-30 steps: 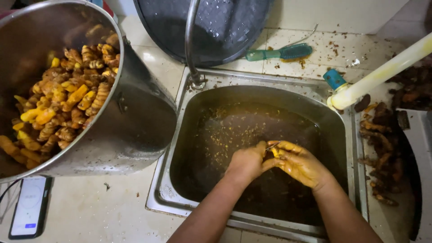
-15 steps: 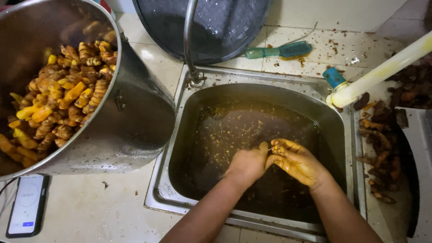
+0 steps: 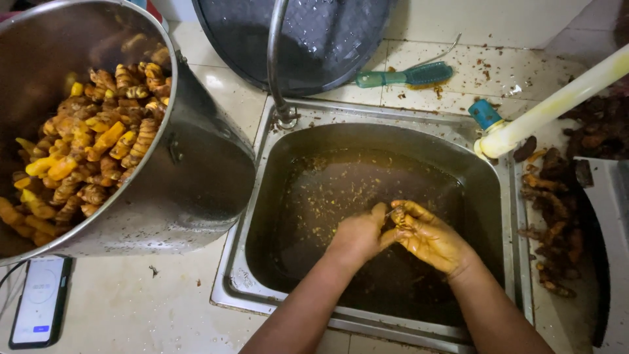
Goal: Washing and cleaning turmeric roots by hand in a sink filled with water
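Both my hands meet over the steel sink, which holds brownish water with floating peel bits. My left hand is curled shut, thumb up, against a small turmeric piece. My right hand, stained yellow-orange, grips the same piece with its fingers wrapped around it. A thin grey sliver shows between the hands; I cannot tell what it is. A big steel pot filled with peeled orange-yellow turmeric roots stands left of the sink.
Unpeeled brown roots lie heaped at the sink's right edge. A curved tap rises behind the sink, in front of a dark round basin. A green brush, a cream pipe and a phone lie around.
My hands stayed over the sink's middle, shifting slightly as they turn the small piece between them. The pot and the rest have not moved.
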